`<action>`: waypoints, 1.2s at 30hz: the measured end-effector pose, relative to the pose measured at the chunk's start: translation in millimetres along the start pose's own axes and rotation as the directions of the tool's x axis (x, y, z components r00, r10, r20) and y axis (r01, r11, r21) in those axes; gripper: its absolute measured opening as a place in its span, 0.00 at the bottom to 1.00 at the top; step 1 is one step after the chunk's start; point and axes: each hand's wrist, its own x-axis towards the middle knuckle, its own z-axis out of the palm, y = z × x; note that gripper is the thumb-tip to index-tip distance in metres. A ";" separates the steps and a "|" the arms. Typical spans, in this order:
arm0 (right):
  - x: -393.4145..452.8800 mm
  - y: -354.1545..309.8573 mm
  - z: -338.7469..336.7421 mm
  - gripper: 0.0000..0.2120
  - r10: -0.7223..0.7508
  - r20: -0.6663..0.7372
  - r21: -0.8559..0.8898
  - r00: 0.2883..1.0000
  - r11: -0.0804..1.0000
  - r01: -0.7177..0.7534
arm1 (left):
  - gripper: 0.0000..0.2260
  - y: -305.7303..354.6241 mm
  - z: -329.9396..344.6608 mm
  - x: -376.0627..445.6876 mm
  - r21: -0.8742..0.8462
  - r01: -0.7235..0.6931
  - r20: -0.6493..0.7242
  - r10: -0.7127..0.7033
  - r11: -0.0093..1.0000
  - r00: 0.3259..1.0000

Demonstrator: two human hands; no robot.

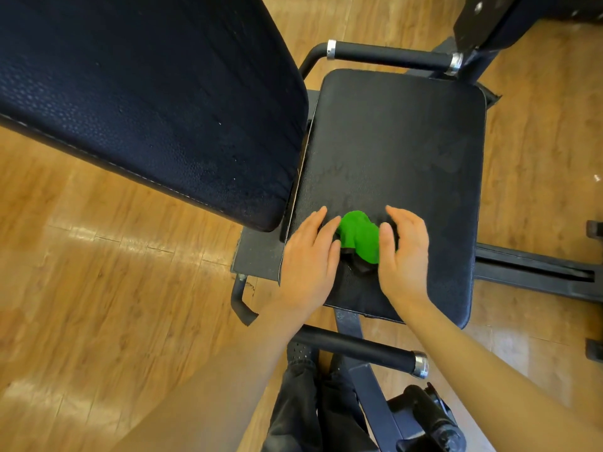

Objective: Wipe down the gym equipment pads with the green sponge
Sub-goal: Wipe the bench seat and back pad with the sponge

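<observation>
The green sponge point(359, 236) lies crumpled on the near part of the black seat pad point(398, 141), with a dark piece under its near edge. My left hand point(310, 256) rests flat on the pad just left of the sponge, fingers stretched out and the fingertips touching its left edge. My right hand point(404, 256) is cupped over the sponge's right side, thumb pressed against it, and green shows between thumb and palm. The large black back pad point(156, 102) slopes up at the upper left.
Black handle bars with chrome ends run along the far side point(388, 55) and near side point(359, 350) of the seat. The black metal frame point(535, 272) reaches out to the right over a wooden floor point(98, 272). My dark trouser legs point(303, 412) stand below the seat.
</observation>
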 end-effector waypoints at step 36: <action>-10.6 33.8 0.3 0.17 -0.202 0.163 -0.472 0.966 0.843 0.256 | 0.17 -7.8 10.1 -45.4 0.161 -0.145 0.039 0.141 0.976 0.989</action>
